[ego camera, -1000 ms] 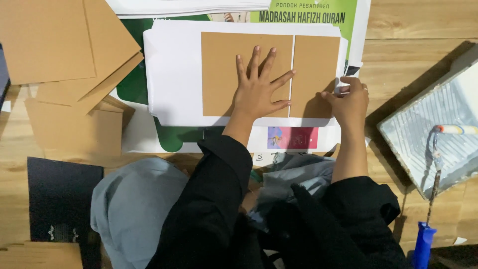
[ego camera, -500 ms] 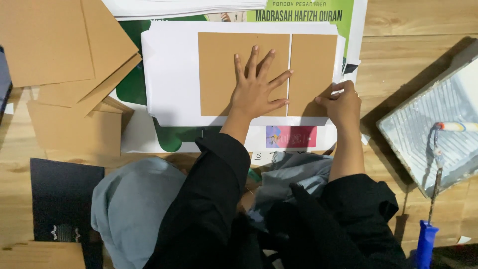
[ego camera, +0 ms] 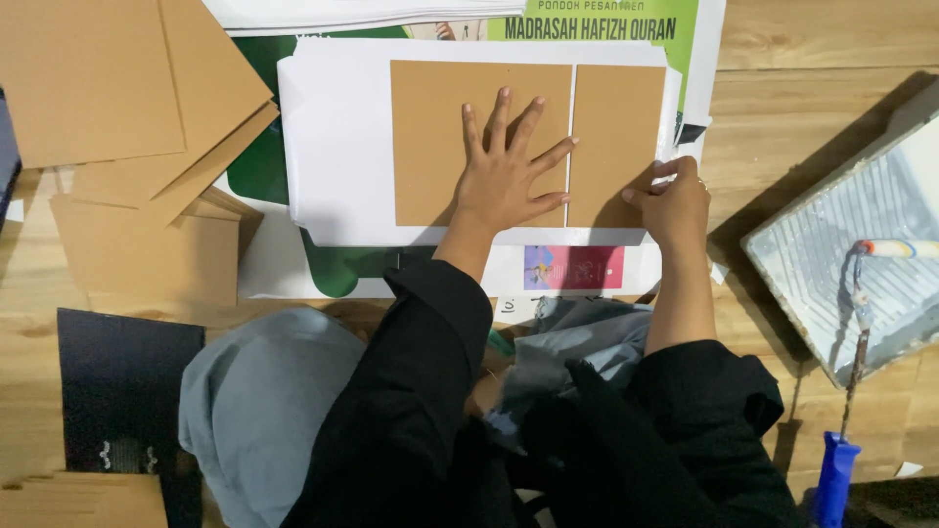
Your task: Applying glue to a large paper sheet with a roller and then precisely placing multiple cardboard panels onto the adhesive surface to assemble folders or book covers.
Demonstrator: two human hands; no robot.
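Note:
Two brown cardboard panels lie side by side on a white sheet (ego camera: 337, 147): a wide one (ego camera: 440, 127) on the left and a narrow one (ego camera: 616, 127) on the right, with a thin gap between them. My left hand (ego camera: 504, 176) presses flat on the wide panel, its fingers spread and its fingertips reaching the gap. My right hand (ego camera: 670, 200) pinches the lower right corner of the narrow panel at the white sheet's edge.
Loose brown cardboard sheets (ego camera: 108, 88) are piled at the upper left. A green printed poster (ego camera: 264, 166) lies under the white sheet. A paint tray (ego camera: 861, 254) with a roller (ego camera: 895, 249) sits at the right. A black board (ego camera: 117, 381) lies at the lower left on the wooden floor.
My right hand has slid slightly left and down along the narrow panel's lower right corner. My left hand stays pressed in place.

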